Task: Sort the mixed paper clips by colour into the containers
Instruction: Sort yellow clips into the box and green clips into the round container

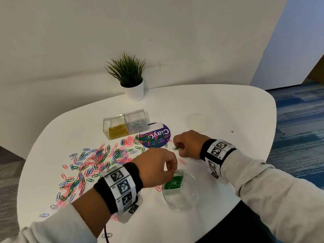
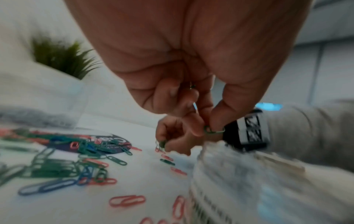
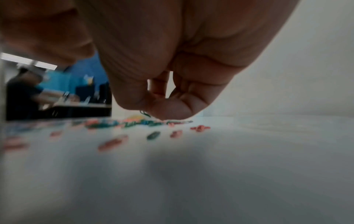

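Observation:
Mixed pink, green and blue paper clips (image 1: 91,162) lie spread over the white table (image 1: 228,109). A round glass dish (image 1: 185,200) near the front holds a clear box of green clips (image 1: 173,182). My left hand (image 1: 172,168) hovers over the dish rim and pinches a green clip (image 2: 213,130) between thumb and finger. My right hand (image 1: 178,148) is low over the table further back, fingers curled, pinching green clips (image 1: 176,148), also seen as green clips (image 2: 161,144) in the left wrist view. In the right wrist view a dark clip (image 3: 144,113) peeks from under the fingertips.
Two clear boxes at the back hold yellow clips (image 1: 117,131) and silver clips (image 1: 137,126). A purple round sticker (image 1: 157,136) lies under some clips. A potted plant (image 1: 130,79) stands at the wall. An empty glass lid (image 1: 197,122) sits back right.

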The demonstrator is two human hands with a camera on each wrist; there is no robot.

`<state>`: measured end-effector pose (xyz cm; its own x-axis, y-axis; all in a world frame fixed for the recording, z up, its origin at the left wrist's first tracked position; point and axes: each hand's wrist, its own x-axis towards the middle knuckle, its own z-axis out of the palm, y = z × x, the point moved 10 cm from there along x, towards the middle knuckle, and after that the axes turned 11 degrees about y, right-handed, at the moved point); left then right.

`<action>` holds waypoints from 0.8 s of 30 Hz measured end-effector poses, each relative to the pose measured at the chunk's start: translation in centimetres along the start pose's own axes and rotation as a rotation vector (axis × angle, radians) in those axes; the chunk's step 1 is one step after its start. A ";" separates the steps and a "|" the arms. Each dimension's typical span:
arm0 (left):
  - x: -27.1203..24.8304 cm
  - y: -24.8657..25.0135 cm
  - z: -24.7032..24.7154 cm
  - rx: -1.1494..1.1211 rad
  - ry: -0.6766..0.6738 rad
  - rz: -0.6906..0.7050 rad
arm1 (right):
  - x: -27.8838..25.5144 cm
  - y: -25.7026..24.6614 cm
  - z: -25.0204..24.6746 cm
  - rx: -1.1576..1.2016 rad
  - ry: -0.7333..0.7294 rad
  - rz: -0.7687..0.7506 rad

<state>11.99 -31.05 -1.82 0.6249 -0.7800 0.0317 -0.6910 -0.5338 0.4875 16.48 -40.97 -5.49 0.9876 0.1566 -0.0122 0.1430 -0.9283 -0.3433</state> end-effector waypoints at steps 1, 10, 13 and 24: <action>-0.4 0.2 0.5 0.072 -0.027 0.030 | -0.3 -0.1 -0.7 0.041 0.033 0.008; -2.2 -2.2 -1.6 -0.074 0.106 -0.195 | -6.2 -6.1 -2.0 0.017 -0.040 -0.179; -2.9 -2.4 -1.4 -0.096 0.085 -0.227 | -6.7 -6.8 -1.9 0.012 -0.027 -0.195; -4.2 -0.1 0.4 0.039 0.156 -0.074 | -3.9 2.9 -2.3 0.003 0.072 0.175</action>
<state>9.31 -27.85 -2.32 0.7212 -0.6796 0.1339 -0.6530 -0.6025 0.4590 13.19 -45.05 -4.30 0.9995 -0.0320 -0.0049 -0.0317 -0.9383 -0.3445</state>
